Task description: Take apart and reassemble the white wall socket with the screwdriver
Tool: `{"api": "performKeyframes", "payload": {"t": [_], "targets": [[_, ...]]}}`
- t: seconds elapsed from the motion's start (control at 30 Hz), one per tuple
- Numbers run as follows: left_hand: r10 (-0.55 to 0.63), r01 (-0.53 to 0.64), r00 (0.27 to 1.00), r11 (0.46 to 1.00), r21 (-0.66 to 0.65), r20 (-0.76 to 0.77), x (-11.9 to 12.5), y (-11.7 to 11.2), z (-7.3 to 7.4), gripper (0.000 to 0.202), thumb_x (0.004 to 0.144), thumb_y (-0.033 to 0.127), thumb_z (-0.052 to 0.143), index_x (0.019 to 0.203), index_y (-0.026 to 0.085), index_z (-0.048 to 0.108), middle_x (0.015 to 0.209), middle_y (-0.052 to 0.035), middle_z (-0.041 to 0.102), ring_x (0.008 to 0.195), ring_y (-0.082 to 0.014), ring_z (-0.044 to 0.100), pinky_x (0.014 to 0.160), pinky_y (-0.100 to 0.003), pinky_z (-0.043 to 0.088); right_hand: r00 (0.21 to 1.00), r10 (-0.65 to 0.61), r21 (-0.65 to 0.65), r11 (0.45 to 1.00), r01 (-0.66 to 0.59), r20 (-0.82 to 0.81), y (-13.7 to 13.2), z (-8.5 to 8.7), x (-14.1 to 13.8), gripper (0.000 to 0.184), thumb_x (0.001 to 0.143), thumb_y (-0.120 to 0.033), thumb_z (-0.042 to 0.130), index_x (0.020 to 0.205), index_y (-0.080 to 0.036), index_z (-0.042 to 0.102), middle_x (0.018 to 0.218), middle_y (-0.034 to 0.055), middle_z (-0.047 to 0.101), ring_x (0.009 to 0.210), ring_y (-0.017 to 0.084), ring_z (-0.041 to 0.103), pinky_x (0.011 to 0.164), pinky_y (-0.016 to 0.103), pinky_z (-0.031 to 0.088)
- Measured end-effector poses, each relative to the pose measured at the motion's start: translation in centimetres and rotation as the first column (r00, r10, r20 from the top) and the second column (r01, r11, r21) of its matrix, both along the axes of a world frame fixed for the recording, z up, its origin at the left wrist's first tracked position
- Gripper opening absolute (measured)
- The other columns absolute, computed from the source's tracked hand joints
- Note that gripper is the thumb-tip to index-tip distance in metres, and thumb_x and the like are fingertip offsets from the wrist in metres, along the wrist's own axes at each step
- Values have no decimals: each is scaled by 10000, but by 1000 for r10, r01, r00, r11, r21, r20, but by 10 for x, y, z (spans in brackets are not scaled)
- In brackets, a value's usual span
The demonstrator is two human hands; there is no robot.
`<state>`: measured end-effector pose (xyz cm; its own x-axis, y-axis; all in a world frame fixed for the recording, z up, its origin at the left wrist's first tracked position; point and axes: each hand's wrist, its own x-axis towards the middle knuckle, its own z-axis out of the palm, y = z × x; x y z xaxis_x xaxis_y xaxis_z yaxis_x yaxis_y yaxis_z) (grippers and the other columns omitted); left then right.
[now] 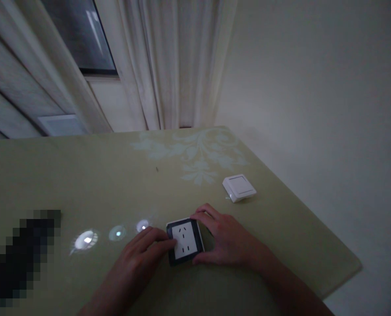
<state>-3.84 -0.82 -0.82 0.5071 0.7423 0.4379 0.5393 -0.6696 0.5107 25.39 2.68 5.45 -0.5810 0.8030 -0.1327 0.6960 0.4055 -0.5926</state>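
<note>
A wall socket [184, 241] with a white face and dark surround lies on the green tabletop, its slots facing up. At its left edge my left hand [142, 252] grips it, the thumb resting on the white face and the other fingers close together. My right hand [226, 239] holds the opposite side, with a fingertip near the far right corner and the thumb near the close right corner. Its palm stands a little apart from the socket. Beyond my right hand a white wall switch [239, 188] sits tilted on the table.
The green table [93, 175] has a pale leaf pattern at its far right corner. A tiny dark piece [156, 169] lies farther back. On the left is a dark pixelated shape [21, 259]. Curtains [169, 61] hang behind, and a wall [314, 96] borders the right.
</note>
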Motion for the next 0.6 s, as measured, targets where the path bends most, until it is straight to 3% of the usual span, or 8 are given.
{"api": "performKeyframes", "payload": {"t": [0.23,0.33,0.47,0.53,0.6], "targets": [[-11,16,998,995,-94,61,1,2,3,228,1124,248,547,1203,321,749,1064,-41,752,917,-193,746,768,-284,638,1000,-14,-6,1000,14,-8,0,1,0,878,702,-593,975,1403,-197,625,1402,135,636,1197,366,694,1001,520,573],[26,-17,998,987,-158,52,1,1,9,229,1090,290,623,1296,340,709,1185,-61,744,1047,-229,757,875,-348,671,1000,-20,-7,1000,20,-15,0,0,0,895,700,-599,975,1411,-189,617,1399,139,635,1181,362,697,1000,521,574],[63,-61,998,975,-214,1,3,1,11,822,892,419,877,1602,373,466,1535,-132,627,1351,-368,672,1062,-543,646,999,-21,-12,1000,21,-26,0,-1,-1,858,701,-574,983,1382,-189,630,1380,135,639,1177,354,695,993,502,575],[63,-62,998,973,-223,-3,5,1,8,914,848,400,909,1624,381,427,1559,-137,617,1373,-390,663,1073,-565,641,999,-21,-9,1000,20,-40,1,-1,-1,846,706,-569,980,1378,-188,633,1378,140,640,1184,357,689,1002,506,568],[69,-64,998,972,-228,14,7,1,4,873,843,342,898,1594,381,453,1527,-129,641,1352,-386,681,1070,-567,641,995,-35,-14,999,34,-96,2,0,1,854,700,-566,985,1382,-190,634,1374,141,640,1198,352,678,1032,508,552]]}}
